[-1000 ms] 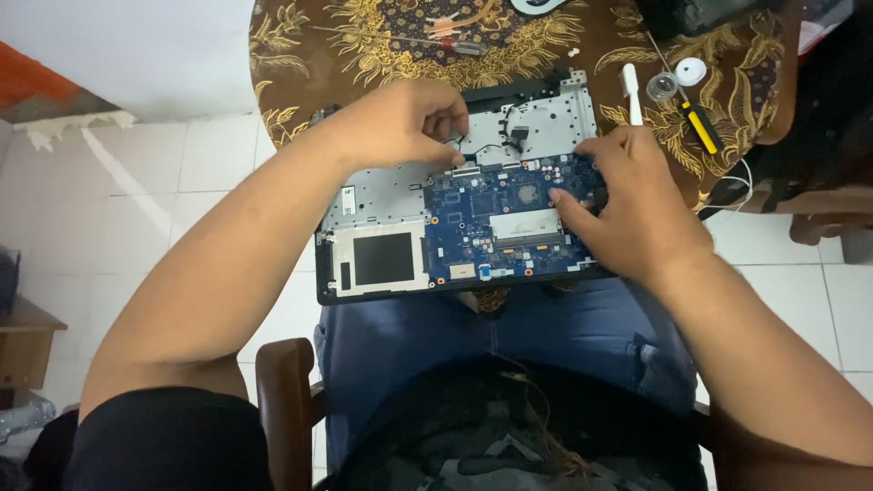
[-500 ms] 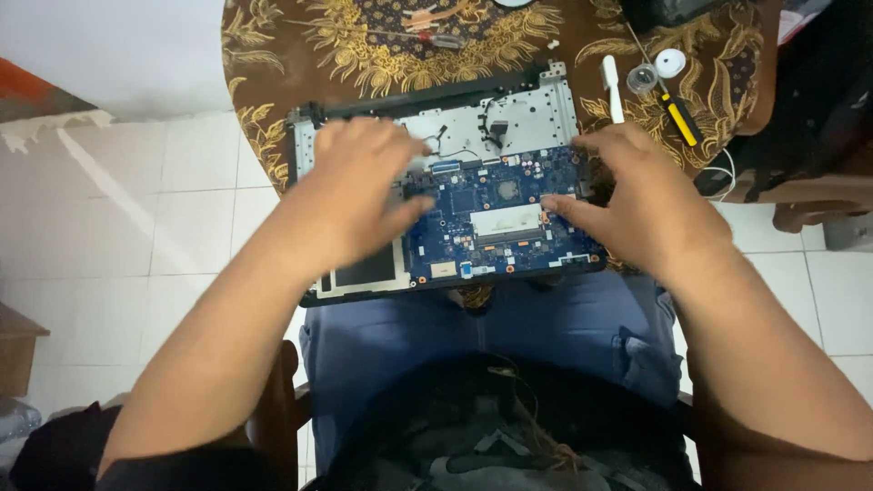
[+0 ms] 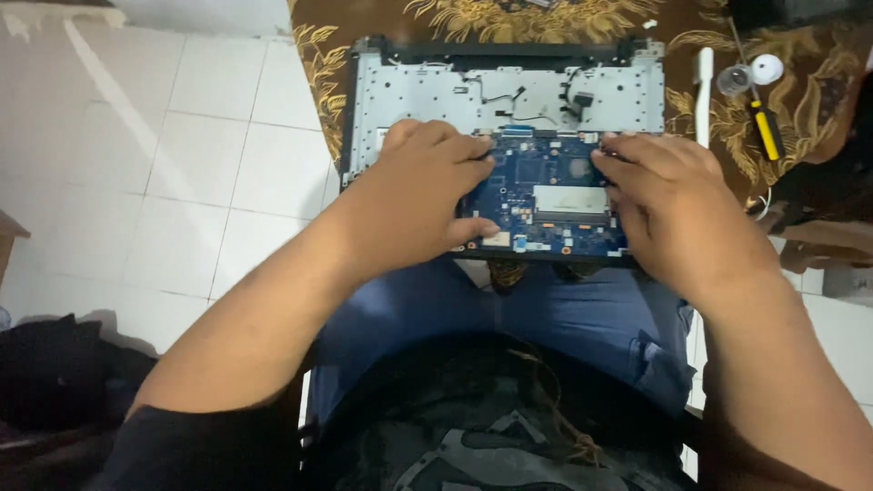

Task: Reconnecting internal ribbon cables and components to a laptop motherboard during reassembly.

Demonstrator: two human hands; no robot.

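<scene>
1. The left hand lies palm down on the left part of the blue circuit board, fingers curled loosely together and their tips pressing on the board's left edge; it pinches nothing that can be seen.
2. The right hand rests on the board's right edge, fingers side by side and bent toward the middle; whether anything sits under the fingertips cannot be told.
3. The board lies between the two hands, inside the opened laptop base, at its near edge, just above the person's lap.
4. The base's bare silver metal frame shows beyond the hands, with thin black wires running across it.
5. The base rests on a brown table with gold leaf pattern and overhangs the person's blue jeans.
6. To the right of the base lie a white stick-shaped tool, a yellow-and-black screwdriver and two small round caps, well apart from the right hand.
7. White floor tiles lie to the left.
</scene>
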